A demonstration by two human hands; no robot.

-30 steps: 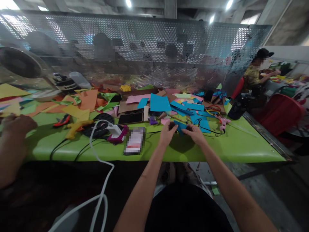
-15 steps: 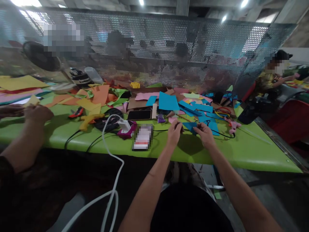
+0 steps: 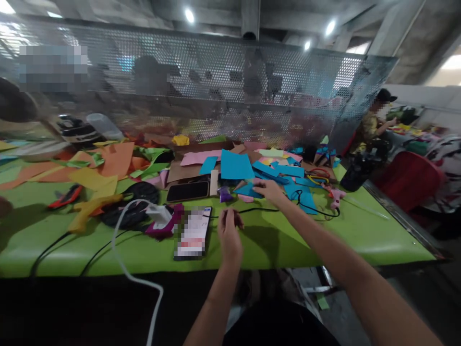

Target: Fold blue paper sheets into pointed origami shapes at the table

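My left hand is over the green table, just right of the lit phone, with its fingers curled in; what they hold, if anything, is too small to tell. My right hand reaches farther back, its closed fingertips on a small blue paper piece. Behind them lie a larger blue sheet, a small purple item and a dark phone. A black cord runs between my hands toward a pink glue gun.
On the left lie a yellow glue gun, red-handled pliers, a magenta power socket with a white cable, and orange paper. A perforated metal screen stands behind. A person sits far right.
The view has turned right and the table sits lower and nearer. My hands have moved apart; the right one has moved back and left with the blue paper, and the left one is nearer the phone.
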